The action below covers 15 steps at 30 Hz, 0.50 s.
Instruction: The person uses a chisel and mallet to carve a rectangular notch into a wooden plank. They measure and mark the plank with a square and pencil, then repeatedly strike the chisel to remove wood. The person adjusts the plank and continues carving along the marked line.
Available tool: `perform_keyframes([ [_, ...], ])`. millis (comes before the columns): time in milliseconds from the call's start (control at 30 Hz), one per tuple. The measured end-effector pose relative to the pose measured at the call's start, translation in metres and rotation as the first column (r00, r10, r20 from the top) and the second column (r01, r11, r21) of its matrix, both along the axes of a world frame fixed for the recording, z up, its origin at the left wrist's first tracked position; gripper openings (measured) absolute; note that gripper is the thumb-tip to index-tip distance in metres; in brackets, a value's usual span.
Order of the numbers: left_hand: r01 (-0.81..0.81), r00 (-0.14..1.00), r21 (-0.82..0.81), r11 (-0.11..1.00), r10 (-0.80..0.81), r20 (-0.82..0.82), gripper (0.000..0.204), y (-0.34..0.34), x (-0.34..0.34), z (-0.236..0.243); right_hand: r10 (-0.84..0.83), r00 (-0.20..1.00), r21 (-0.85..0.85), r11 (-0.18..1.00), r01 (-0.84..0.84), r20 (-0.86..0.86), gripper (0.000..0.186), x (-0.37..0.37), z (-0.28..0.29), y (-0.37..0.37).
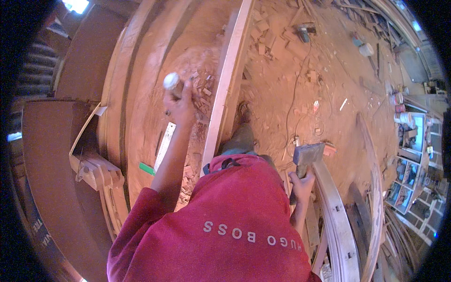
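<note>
My left hand (181, 104), smeared by motion, is closed around a small thing with a round white end (171, 81); the rest of it is hidden in my fingers. It is raised over a wooden workpiece strewn with chips, left of a long upright plank edge (227, 77). A try square with a pale marked blade (165, 144) and green handle (147, 168) lies beside my left forearm. On the right, my right hand (303, 184) grips a hammer (307, 154) by its short handle, with its blocky grey head upward. The hammer is beside a curved wooden piece (336, 207).
Wood offcuts (268, 35) and a dark cord (295, 89) lie on the dusty brown floor. Curved boards (373, 188) stand at the right. Tubs (402, 117) and a blue-lined tray (404, 185) are farther right. Stacked shaped wood (96, 171) stands at the left.
</note>
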State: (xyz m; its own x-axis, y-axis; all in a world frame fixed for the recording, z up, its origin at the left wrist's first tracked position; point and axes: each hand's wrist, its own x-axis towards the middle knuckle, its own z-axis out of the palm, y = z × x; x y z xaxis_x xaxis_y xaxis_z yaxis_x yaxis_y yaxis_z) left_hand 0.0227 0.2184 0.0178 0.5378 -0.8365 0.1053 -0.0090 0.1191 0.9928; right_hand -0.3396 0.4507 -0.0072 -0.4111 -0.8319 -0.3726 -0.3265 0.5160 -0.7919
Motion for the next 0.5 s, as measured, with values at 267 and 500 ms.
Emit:
perform_keyframes([
  [267,0.386,0.923,-0.123,0.914,-0.384,0.039,0.028,-0.036,-0.024,-0.018,-0.137,0.983,-0.066,0.987,0.146,0.118,0.025,0.029,0.037,-0.037],
  [500,0.688,0.709,-0.283,0.668,-0.537,0.456,0.036,-0.017,-0.076,-0.025,-0.160,0.974,-0.108,0.978,0.179,0.162,0.025,0.039,0.054,-0.052],
])
